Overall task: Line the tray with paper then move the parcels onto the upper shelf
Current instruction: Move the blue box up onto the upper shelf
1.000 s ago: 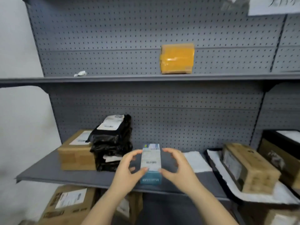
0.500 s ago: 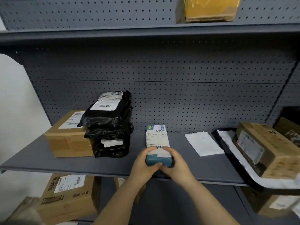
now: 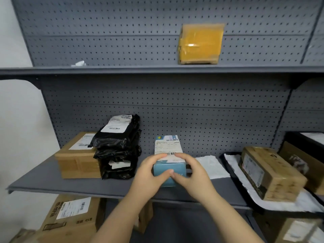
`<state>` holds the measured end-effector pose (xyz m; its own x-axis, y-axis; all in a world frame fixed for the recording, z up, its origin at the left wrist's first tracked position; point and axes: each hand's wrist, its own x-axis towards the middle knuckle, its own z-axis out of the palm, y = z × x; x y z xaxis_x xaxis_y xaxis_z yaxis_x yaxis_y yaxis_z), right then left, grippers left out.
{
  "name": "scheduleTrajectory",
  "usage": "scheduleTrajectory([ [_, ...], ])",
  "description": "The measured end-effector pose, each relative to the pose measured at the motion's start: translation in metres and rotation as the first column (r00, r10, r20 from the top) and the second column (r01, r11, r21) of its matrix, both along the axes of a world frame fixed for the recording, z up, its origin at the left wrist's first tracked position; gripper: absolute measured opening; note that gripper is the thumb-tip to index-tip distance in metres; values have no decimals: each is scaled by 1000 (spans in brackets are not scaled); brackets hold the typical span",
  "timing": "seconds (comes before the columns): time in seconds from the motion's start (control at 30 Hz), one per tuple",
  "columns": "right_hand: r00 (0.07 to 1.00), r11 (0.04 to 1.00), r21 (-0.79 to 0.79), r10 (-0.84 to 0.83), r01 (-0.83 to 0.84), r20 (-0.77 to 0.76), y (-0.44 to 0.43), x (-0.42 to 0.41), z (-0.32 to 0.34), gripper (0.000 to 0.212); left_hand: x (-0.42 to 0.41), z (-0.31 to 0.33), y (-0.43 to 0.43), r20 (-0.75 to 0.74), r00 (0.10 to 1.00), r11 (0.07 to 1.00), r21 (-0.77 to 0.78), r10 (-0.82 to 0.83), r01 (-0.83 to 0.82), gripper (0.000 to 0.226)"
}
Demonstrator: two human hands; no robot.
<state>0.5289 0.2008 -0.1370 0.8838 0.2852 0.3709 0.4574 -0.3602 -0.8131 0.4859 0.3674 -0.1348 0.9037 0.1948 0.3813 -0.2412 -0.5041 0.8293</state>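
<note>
A blue box parcel (image 3: pixel 168 148) with a white shipping label sits on the middle shelf (image 3: pixel 52 183). My left hand (image 3: pixel 149 174) and my right hand (image 3: pixel 191 171) both grip its near end, fingertips meeting on its front face. A yellow-taped parcel (image 3: pixel 200 43) stands on the upper shelf (image 3: pixel 122 70). At the right, a black tray (image 3: pixel 226 160) lined with white paper (image 3: pixel 284 204) holds a brown carton (image 3: pixel 270 172). A stack of black bag parcels (image 3: pixel 119 146) leans on a cardboard box (image 3: pixel 77 156) at the left.
A folded white paper sheet (image 3: pixel 213 165) lies on the middle shelf between the blue box and the tray. A crumpled paper scrap (image 3: pixel 78 64) sits on the upper shelf at left. Cardboard boxes (image 3: pixel 70 214) stand below. More cartons (image 3: pixel 301 162) crowd the far right.
Both hands slid from the blue box's sides down to its near end and closed on it. The view dipped, then rose again, bringing the upper shelf back into sight.
</note>
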Motion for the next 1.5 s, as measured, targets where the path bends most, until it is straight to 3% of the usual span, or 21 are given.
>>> scheduleTrajectory([
  [0.2, 990, 999, -3, 52, -52, 130, -36, -57, 86, 51, -60, 83, -23, 122, 992, 998, 57, -9, 2, 40],
  [0.63, 943, 988, -138, 104, -63, 317, -107, -154, 236, 40, -162, 231, -75, 196, 981, 969, 237, 16, -63, 32],
  [0.87, 899, 988, -153, 47, 22, 435, -151, -204, 300, 45, -201, 304, -108, 237, 964, 964, 259, -123, 59, 47],
  [1.07, 854, 992, -24, -97, 128, 511, -188, -196, 345, 44, -176, 355, -155, 385, 904, 962, 261, -185, 85, 38],
  [1.2, 891, 990, 66, -138, 122, 433, -200, -150, 348, 48, -126, 356, -181, 441, 884, 967, 251, -156, 46, 47],
  [1.5, 905, 978, 3, -193, 208, 379, -190, -40, 319, 44, -11, 324, -193, 388, 920, 941, 329, -61, -76, 33],
])
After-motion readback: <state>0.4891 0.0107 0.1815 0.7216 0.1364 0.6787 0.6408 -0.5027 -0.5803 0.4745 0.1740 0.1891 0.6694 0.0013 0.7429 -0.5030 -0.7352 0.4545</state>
